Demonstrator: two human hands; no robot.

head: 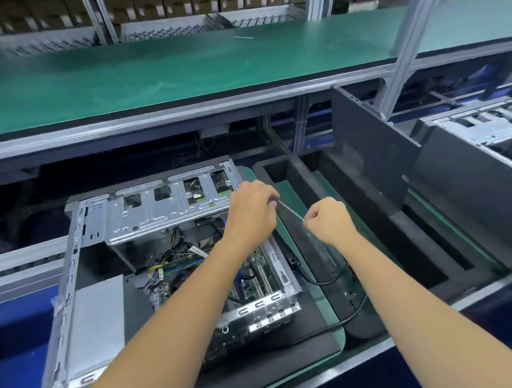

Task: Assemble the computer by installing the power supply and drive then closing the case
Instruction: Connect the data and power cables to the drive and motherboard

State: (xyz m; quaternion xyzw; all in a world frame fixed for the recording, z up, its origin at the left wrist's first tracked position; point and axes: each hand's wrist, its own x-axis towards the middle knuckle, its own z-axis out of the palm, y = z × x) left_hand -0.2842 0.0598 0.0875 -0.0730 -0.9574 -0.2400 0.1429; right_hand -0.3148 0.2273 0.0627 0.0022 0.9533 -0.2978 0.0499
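An open computer case [68,274] lies on its side on a black mat, its circuit board and wiring exposed. Its metal drive cage [168,208] stands raised at the far side. A grey power supply box [98,318] sits in the case's left end. My left hand [250,213] hovers over the case's right edge and pinches one end of a thin clear plastic strip [291,212]. My right hand [329,221], curled into a fist, grips the other end just right of the case. Clear plastic film hangs below my right hand.
A black side panel [367,158] leans upright to the right. Black foam packing [296,174] with slots lies beside the case, and a black cable [328,279] runs across it. Another open case [486,128] stands at the far right. A green shelf [174,70] runs overhead.
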